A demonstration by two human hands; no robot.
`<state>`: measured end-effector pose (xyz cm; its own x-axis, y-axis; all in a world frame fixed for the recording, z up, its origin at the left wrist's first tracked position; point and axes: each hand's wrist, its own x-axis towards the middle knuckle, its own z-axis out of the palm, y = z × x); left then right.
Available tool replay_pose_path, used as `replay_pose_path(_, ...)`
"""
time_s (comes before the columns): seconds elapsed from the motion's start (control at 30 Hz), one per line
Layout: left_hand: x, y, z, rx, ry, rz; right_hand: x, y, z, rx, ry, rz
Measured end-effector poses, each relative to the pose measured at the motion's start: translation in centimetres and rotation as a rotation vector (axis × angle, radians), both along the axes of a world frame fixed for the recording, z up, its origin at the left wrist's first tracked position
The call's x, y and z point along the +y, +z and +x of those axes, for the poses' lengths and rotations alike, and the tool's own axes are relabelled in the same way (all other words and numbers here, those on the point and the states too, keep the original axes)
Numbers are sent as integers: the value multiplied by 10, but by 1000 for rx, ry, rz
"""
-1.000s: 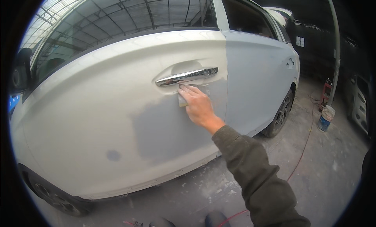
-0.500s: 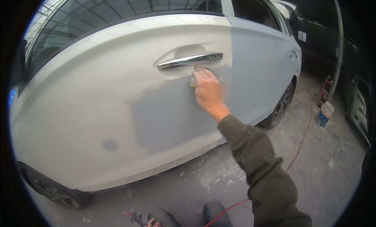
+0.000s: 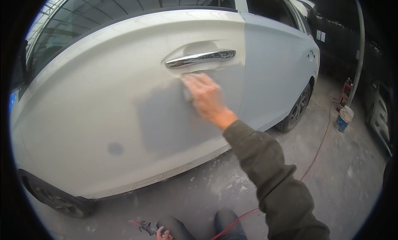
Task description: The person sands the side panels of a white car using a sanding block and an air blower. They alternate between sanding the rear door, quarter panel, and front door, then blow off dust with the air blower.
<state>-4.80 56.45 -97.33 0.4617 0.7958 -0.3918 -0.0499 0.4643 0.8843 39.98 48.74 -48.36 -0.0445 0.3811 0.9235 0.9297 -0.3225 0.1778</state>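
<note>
My right hand presses a small pale sanding pad with a yellowish edge against the white car door, just below the chrome door handle. Its fingers are bent over the pad and slightly blurred. Around the hand spreads a dull grey patch; a small round grey spot sits lower left. At the bottom edge, partly cut off, my left hand rests by my knee with curled fingers, at a dark air tool whose shape is hard to make out.
The rear door is coated matte grey. A red hose runs across the concrete floor and passes my legs. A stained bucket stands by a pole and a red stand. Another bumper-like part is at far right.
My right hand has slid left along the door with the pad, from under the handle's right part to below its middle. The left hand shows a little more at the bottom.
</note>
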Motion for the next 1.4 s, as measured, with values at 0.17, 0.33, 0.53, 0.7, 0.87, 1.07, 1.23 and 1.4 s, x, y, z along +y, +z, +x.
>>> replay_pose_path(0.17, 3, -32, -23, -57, 29, -42, 11, -2, -3, -35, -133, 81)
replay_pose_path(0.33, -8, 25, 0, -2, 18, -73, -27, 4, 29, -11, -124, 10)
replay_pose_path(0.53, 2, -5, -5, 27, 39, -1, 4, -4, 13, -8, -165, -6)
replay_pose_path(0.7, 2, -8, -7, -41, 43, -57, -61, 11, 59, -82, -307, -63)
replay_pose_path(0.87, 7, -24, -15, 50, 26, -19, -14, -7, 37, 28, -299, 13)
replay_pose_path(1.07, 13, -42, -19, -50, 4, -11, -30, 2, 41, -70, -430, -30)
replay_pose_path(1.23, 3, -22, -23, -30, 23, -57, -81, 12, 63, -187, -360, -110)
replay_pose_path(1.4, 10, -47, -34, -104, 72, -32, -78, -9, 59, -23, -386, 65)
